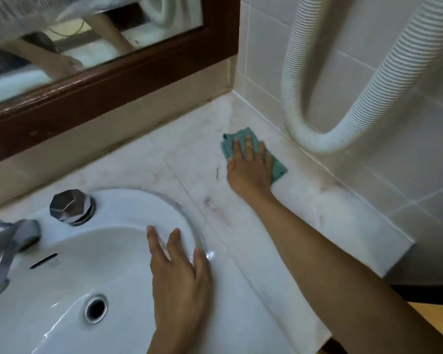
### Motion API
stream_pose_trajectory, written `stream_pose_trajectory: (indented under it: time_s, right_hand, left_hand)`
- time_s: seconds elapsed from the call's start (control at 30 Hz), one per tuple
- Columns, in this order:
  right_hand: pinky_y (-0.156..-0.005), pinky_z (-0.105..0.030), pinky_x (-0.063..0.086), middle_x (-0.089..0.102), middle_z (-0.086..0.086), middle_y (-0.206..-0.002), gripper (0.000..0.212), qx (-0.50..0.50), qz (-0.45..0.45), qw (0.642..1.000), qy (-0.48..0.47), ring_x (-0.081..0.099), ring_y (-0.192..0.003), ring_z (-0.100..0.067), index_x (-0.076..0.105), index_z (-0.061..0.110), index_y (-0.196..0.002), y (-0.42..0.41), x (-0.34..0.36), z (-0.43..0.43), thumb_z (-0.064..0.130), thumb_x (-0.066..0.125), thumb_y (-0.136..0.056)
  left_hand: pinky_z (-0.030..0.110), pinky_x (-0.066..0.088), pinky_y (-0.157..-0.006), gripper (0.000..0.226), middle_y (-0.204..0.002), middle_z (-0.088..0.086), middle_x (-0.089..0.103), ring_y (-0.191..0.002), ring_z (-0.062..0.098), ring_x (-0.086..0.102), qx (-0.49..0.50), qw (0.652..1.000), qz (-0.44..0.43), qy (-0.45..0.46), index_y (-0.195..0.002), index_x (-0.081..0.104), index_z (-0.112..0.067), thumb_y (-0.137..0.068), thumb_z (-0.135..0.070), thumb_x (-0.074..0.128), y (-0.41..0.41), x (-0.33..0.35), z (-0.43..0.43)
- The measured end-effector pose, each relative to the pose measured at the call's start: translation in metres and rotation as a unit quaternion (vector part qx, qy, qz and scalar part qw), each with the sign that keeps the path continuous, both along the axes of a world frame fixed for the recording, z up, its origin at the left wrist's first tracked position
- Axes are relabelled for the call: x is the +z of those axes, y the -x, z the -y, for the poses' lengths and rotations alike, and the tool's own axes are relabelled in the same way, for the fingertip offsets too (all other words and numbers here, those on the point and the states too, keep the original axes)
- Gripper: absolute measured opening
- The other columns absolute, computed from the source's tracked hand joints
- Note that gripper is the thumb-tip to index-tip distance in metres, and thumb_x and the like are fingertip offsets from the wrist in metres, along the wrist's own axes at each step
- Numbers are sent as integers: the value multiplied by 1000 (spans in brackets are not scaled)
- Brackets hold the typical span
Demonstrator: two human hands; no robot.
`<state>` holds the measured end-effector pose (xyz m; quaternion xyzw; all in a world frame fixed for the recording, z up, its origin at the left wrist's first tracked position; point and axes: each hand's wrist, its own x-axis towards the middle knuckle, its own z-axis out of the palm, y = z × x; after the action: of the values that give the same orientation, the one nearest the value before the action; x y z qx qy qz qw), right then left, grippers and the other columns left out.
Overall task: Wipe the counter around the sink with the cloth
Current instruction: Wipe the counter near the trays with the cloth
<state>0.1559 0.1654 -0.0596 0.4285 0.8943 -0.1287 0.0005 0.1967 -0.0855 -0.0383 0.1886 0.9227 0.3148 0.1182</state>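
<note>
The cloth (251,149) lies flat under the right hand (251,167) on the counter (195,154).

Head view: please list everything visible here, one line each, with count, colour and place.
sink: one, white, lower left
counter: one, white marble, around the sink
cloth: one, teal, on the counter near the back right corner
tap: one, chrome, left edge of the sink
knob: one, chrome, faceted, on the sink's back rim
drain: one, metal-ringed, in the sink's bottom
mirror: one, brown wooden frame, upper left wall
hose: one, white ribbed, looping down the right wall
wall tiles: many, pale, right wall
left hand: one, flat on the sink's right rim, fingers straight
right hand: one, pressing flat on the cloth
</note>
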Motion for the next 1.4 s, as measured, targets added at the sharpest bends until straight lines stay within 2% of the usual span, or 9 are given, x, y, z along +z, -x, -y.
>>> stream_pose_trajectory:
  time_s: [0.27,0.43,0.7,0.87,0.9,0.97,1.13,1.27,1.4]
  right_hand:
    - [-116,-46,4,5,7,-162,54,240,16,970,19,0,-148,-26,12,33,-152,6,3,65,43,21,-100]
    - [-114,-45,20,23,6,-159,52,172,-34,984,-11,17,-147,-26,33,33,-148,-115,-2,145,43,33,-96]
    - [-113,-47,15,16,10,-160,56,79,23,996,-26,13,-147,-23,17,41,-150,-195,-2,143,52,22,-96]
    - [-113,-50,24,17,3,-160,61,17,21,999,-23,16,-146,-29,20,29,-152,-171,0,163,47,16,-94]
    - [-113,-50,24,17,2,-160,62,28,19,999,-24,16,-146,-30,20,28,-152,-173,-1,173,47,17,-94]
    - [-113,-49,23,18,1,-159,61,74,9,997,-29,17,-146,-29,22,26,-152,-180,-1,206,46,20,-94]
    - [-102,-49,39,39,-10,-150,56,123,-10,992,-14,38,-136,-36,46,10,-140,-197,8,295,32,30,-91]
    - [-93,-55,49,51,-25,-137,53,149,15,988,-27,50,-123,-45,58,-5,-125,-204,5,346,21,34,-86]
    - [-83,-58,53,51,-32,-132,45,199,59,978,-22,54,-117,-50,55,-9,-126,-214,13,414,4,45,-84]
  left_hand:
    - [45,40,-99,51,-157,-18,-9,-134,33,34,-1,1000,-21,4,-141,33,-29,-95,-52,27,1,1,-1]
    - [45,39,-96,48,-157,-20,-7,-131,36,36,-5,1000,-18,-10,-139,35,-28,-98,-50,24,-1,5,0]
    - [41,40,-97,44,-158,-19,-5,-130,32,38,10,999,13,-37,-137,41,-25,-98,-42,36,2,5,3]
    - [25,44,-82,33,-155,-12,14,-89,13,62,20,992,7,-126,-124,54,-21,-91,-22,52,-5,14,32]
    - [24,45,-78,31,-152,-11,21,-85,5,61,7,991,-16,-134,-121,55,-22,-90,-20,54,-10,15,43]
    - [18,44,-77,30,-146,-9,33,-106,-9,50,-3,987,-50,-153,-115,60,-22,-86,-18,55,-24,16,81]
    - [8,31,-98,27,-134,-2,48,-127,8,42,66,985,-102,-125,-107,65,-20,-82,-18,53,-60,18,230]
    - [32,41,-99,24,-126,5,52,-121,17,48,178,969,-140,-95,-103,67,-12,-82,-11,55,-79,12,357]
    - [34,44,-93,26,-121,5,52,-115,25,52,274,949,-132,-86,-100,68,-8,-81,9,63,-103,1,456]
